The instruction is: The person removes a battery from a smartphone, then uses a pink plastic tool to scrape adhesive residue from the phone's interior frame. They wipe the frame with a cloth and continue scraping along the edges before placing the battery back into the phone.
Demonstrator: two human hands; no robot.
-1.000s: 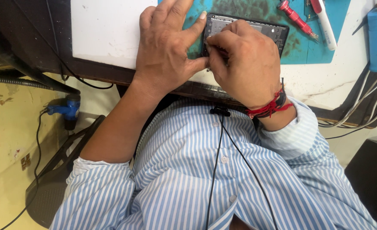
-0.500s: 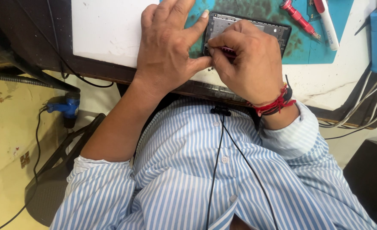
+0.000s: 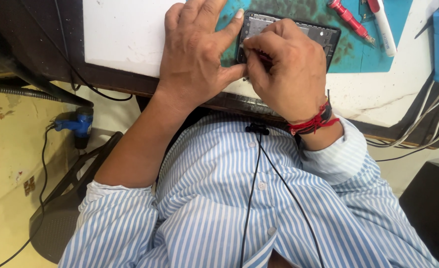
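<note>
— What's going on at the bench?

— The opened phone (image 3: 298, 34) lies on the teal mat (image 3: 358, 54), at twelve o'clock from the person's chest. The left hand (image 3: 194, 54) presses flat, steadying its edge; the right hand (image 3: 289, 69) pinches a small reddish tool, working inside.

— And next?

— I'd guess fine, gentle tip control with the phone held firm.

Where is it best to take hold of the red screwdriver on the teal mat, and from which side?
Probably by the thick red handle of the red screwdriver, coming from above. It lies flat on the teal mat, apart from the opened phone, with its thin tip toward the white pen.
</note>
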